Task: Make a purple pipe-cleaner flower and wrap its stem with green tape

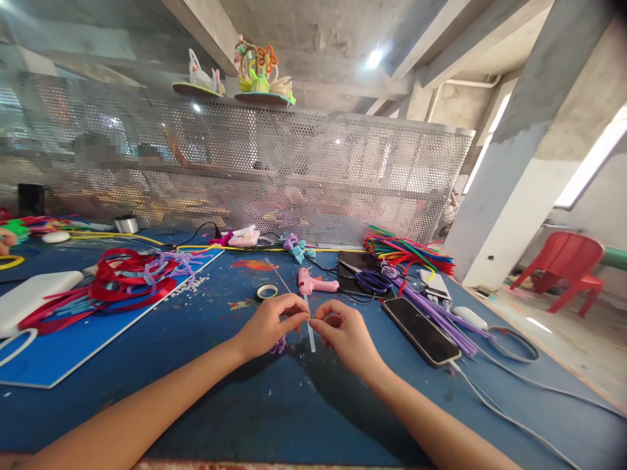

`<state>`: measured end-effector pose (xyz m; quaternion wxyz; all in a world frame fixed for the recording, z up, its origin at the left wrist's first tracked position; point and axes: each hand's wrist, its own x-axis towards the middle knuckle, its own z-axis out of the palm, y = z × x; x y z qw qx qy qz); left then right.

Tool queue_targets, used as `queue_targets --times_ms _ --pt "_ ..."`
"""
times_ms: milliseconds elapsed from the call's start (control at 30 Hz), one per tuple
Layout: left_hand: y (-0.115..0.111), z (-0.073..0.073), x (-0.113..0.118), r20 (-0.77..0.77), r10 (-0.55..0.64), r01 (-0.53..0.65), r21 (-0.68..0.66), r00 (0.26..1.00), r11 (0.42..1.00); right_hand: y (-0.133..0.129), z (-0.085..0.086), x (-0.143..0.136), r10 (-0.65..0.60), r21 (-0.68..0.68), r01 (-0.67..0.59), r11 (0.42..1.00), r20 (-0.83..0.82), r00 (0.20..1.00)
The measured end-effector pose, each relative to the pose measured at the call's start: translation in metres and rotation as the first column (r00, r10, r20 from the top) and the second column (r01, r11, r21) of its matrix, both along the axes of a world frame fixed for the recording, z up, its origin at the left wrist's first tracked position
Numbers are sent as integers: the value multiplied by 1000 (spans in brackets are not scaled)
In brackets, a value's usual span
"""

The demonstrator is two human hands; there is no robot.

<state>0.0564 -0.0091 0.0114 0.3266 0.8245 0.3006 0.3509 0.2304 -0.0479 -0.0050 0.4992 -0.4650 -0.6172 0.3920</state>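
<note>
My left hand (278, 321) and my right hand (347, 329) meet fingertip to fingertip above the middle of the blue table. Both are closed in a pinch; whatever lies between the fingertips is too small to make out. Just beyond them a pink glue gun (316, 283) lies on its side, with a clear glue stick (311, 339) running toward me between my hands. Partly hidden under my left hand is a curled purple fuzzy piece (278, 346). A roll of tape (267, 292) sits behind that hand.
To the right lie a phone (421, 331) with its cable, purple pipe cleaners (435, 316), blue-handled scissors (372, 282) and a bundle of coloured pipe cleaners (411, 251). On the left, red ribbon (112, 274) covers a blue board (63, 359). A perforated metal screen (294, 170) stands behind.
</note>
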Motion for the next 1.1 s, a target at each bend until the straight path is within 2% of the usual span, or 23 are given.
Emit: queue_targets --times_ms 200,367,433,500,600,700,900,967,1100 --pt "-2 1 1 50 -15 18 -44 999 999 -4 2 1 3 91 -11 996 88 996" --pt "-3 0 3 103 -28 38 -98 994 994 -8 1 -2 114 51 -114 992 -2 993" --pt "-3 -1 3 101 -16 25 -92 995 995 -8 -2 -5 103 57 -103 993 -4 995" --pt "-4 -2 3 83 17 -11 -76 996 997 -8 -4 -8 53 80 -54 995 12 999" --pt "-6 -2 4 66 71 -70 -13 995 997 -7 -5 -10 -13 97 18 995 -54 998" --pt "-7 -1 5 66 80 -84 59 995 995 -6 -5 -10 -51 91 58 994 -69 996" --pt "-5 3 2 52 70 -77 148 996 986 -8 -3 -9 11 22 -9 1000 -112 994" --pt "-4 4 0 57 61 -70 166 996 984 -8 -3 -9 34 50 -29 998 -103 994" --pt "-1 3 -1 54 54 -62 178 997 982 -7 -2 -6 -26 128 24 992 13 1000"
